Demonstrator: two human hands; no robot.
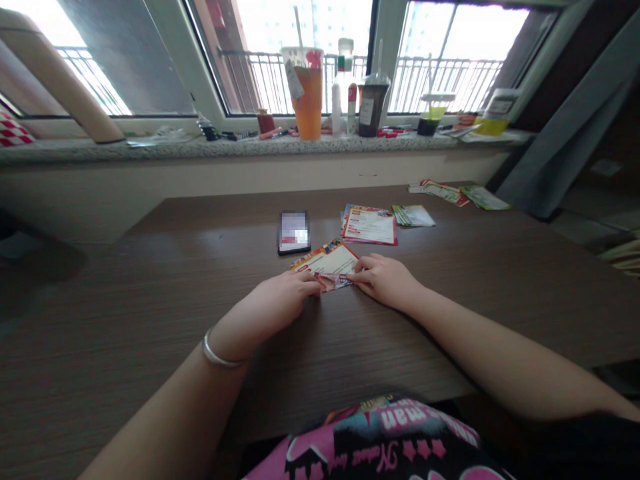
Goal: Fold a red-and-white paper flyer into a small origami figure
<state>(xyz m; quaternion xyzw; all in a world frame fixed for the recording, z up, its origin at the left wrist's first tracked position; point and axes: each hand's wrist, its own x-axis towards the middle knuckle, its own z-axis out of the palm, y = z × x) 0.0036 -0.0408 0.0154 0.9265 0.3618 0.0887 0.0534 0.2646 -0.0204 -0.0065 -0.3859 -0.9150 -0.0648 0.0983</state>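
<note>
A printed leaflet (331, 261) with a red-and-orange border lies in front of me on the brown table (210, 293). Its near edge is folded over, showing a pinkish strip. My left hand (280, 300) grips the left end of this fold, fingers closed on the paper. At the right end, my right hand (386, 280) pinches the leaflet's corner between thumb and fingers. Just beyond the leaflet is a stack of similar red-edged leaflets (370, 227). A phone (294, 231) with a lit, blurred screen lies beyond my left hand.
Green-and-white cards (414, 216) sit right of the stack, and more leaflets (445, 193) lie at the table's far right. On the granite windowsill (210, 152) stand a tall orange drink cup (307, 100), a dark drink cup (371, 110), bottles and pens. A grey curtain (565, 133) hangs at right.
</note>
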